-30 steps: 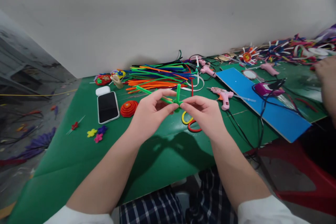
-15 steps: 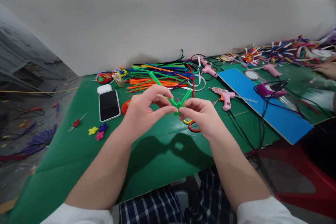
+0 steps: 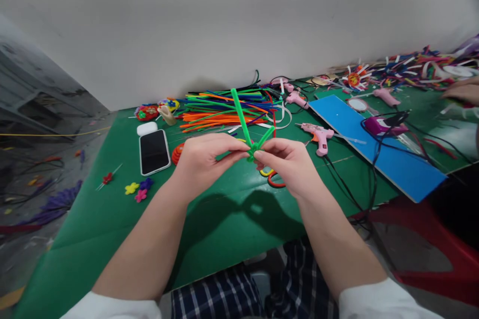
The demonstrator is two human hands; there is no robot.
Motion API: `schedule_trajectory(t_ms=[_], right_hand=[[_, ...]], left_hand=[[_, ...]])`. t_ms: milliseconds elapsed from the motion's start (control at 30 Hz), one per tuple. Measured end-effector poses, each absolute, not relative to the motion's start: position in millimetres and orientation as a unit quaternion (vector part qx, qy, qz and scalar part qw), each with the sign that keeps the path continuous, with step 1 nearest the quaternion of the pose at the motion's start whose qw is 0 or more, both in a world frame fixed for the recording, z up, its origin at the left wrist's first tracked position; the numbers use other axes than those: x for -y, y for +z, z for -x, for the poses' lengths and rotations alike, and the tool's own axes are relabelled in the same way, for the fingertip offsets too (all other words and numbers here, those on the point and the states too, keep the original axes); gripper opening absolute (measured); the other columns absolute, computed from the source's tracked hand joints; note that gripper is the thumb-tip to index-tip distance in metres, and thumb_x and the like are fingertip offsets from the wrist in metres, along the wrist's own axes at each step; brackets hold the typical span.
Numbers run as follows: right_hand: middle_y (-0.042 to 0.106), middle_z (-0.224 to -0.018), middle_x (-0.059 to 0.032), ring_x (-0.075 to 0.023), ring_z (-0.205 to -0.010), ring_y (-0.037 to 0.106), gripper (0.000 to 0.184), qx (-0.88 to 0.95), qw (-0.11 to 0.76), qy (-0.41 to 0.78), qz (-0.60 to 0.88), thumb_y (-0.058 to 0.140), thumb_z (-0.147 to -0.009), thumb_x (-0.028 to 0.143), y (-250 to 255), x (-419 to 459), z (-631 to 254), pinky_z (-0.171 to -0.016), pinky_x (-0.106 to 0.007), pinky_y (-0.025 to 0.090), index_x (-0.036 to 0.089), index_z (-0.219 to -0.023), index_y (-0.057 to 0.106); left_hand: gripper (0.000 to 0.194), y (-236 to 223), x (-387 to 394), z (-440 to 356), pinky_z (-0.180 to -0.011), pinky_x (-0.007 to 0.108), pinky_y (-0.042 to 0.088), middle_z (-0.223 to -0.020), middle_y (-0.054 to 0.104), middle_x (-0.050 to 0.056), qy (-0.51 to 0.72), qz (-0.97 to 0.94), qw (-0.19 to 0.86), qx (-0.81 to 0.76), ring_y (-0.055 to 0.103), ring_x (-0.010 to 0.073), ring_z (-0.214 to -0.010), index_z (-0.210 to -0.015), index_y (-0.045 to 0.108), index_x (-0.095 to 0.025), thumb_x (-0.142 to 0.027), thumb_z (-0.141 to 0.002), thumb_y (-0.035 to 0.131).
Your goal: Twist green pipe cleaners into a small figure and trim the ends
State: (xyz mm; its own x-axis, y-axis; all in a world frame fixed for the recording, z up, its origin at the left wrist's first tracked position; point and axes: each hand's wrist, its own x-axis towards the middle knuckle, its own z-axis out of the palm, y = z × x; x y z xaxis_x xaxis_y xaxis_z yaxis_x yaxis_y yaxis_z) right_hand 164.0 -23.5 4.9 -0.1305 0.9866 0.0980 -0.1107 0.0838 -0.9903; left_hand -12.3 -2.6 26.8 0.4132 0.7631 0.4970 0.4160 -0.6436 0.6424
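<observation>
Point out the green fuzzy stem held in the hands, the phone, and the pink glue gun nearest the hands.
Green fuzzy stem (image 3: 242, 118): head view, on its longer strand.
Phone (image 3: 154, 152): head view, on the middle of its dark screen.
Pink glue gun (image 3: 322, 133): head view, on its body above the handle.

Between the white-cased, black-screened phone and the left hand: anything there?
Yes, head view shows a red-orange coiled round piece on the green tabletop between phone and left hand, partly hidden by the hand.

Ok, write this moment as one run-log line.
left hand: pinching green pipe-cleaner piece | right hand: pinching same piece | nearby: scissors, phone, pink glue gun
</observation>
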Motion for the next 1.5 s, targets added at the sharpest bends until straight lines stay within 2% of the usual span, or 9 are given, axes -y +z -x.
schedule_trajectory(t_ms=[233,533,700,800,1067,1267,1400,1500], right_hand=[[0.059,-0.057,0.0031,-0.009,-0.05,0.056,0.017,0.511,0.508,0.558,0.412,0.071,-0.062,0.03,5.9,24.5,-162.2,-0.05,-0.021,0.047,0.016,-0.063,0.062],[0.061,-0.058,0.0028,-0.0101,-0.051,0.058,0.016,0.499,0.517,0.555,0.419,0.069,-0.064,0.031,6.8,23.7,-161.4,-0.051,-0.023,0.049,0.017,-0.064,0.061],[0.06,-0.057,0.0034,-0.0098,-0.052,0.058,0.016,0.46,0.579,0.53,0.416,0.071,-0.063,0.031,1.3,19.9,-160.3,-0.053,-0.023,0.049,0.018,-0.066,0.061],[0.06,-0.058,0.0033,-0.0101,-0.053,0.058,0.016,0.44,0.604,0.517,0.418,0.07,-0.064,0.032,-1.9,18.4,-158.6,-0.054,-0.024,0.049,0.018,-0.066,0.062],[0.06,-0.058,0.0027,-0.0109,-0.054,0.058,0.017,0.436,0.606,0.515,0.422,0.07,-0.064,0.034,-1.4,20.5,-154.3,-0.056,-0.026,0.05,0.018,-0.067,0.062],[0.06,-0.058,0.0029,-0.0101,-0.053,0.057,0.016,0.429,0.621,0.509,0.413,0.07,-0.065,0.031,-0.5,22.8,-150.7,-0.055,-0.024,0.049,0.018,-0.066,0.062],[0.061,-0.058,0.0035,-0.0094,-0.052,0.057,0.014,0.425,0.628,0.512,0.404,0.07,-0.065,0.03,-1.3,22.1,-151.0,-0.054,-0.023,0.049,0.018,-0.067,0.063],[0.062,-0.058,0.0031,-0.0099,-0.054,0.058,0.014,0.43,0.62,0.512,0.411,0.07,-0.065,0.031,-1.9,20.6,-152.7,-0.055,-0.024,0.049,0.018,-0.068,0.064]], left_hand=[[0.009,26.3,1.9,13.3,-0.068,0.024,0.046,-0.072,0.068,0.002,0.401,-0.835,0.155,-0.343,0.062,0.0144,-0.069,-0.076,0.069,-0.024,-0.03,-0.073,0.062],[0.013,21.8,-0.3,12.6,-0.07,0.024,0.047,-0.074,0.069,0.002,0.401,-0.826,0.142,-0.369,0.062,0.0146,-0.069,-0.078,0.069,-0.022,-0.032,-0.073,0.062],[0.015,19.1,2.4,8.2,-0.072,0.025,0.048,-0.082,0.07,0.002,0.438,-0.806,0.098,-0.386,0.064,0.0152,-0.075,-0.086,0.068,-0.023,-0.03,-0.075,0.061],[0.014,15.7,5.0,2.0,-0.072,0.026,0.049,-0.08,0.07,0.003,0.432,-0.818,0.056,-0.376,0.064,0.0154,-0.074,-0.085,0.068,-0.022,-0.03,-0.074,0.062],[0.011,7.5,6.6,-3.6,-0.069,0.027,0.05,-0.079,0.071,0.002,0.451,-0.817,-0.039,-0.357,0.064,0.0153,-0.071,-0.084,0.068,-0.024,-0.024,-0.074,0.062],[0.022,4.4,8.5,-2.2,-0.071,0.025,0.049,-0.084,0.07,0.001,0.476,-0.828,-0.074,-0.287,0.064,0.0143,-0.075,-0.093,0.066,-0.024,-0.014,-0.073,0.062],[0.019,5.0,10.1,-4.7,-0.073,0.026,0.049,-0.083,0.071,0.001,0.488,-0.81,-0.042,-0.321,0.065,0.015,-0.076,-0.089,0.068,-0.025,-0.016,-0.073,0.063],[0.014,8.6,11.1,-8.9,-0.075,0.028,0.049,-0.084,0.071,0.001,0.479,-0.77,0.079,-0.414,0.064,0.0167,-0.078,-0.086,0.069,-0.024,-0.025,-0.074,0.063]])
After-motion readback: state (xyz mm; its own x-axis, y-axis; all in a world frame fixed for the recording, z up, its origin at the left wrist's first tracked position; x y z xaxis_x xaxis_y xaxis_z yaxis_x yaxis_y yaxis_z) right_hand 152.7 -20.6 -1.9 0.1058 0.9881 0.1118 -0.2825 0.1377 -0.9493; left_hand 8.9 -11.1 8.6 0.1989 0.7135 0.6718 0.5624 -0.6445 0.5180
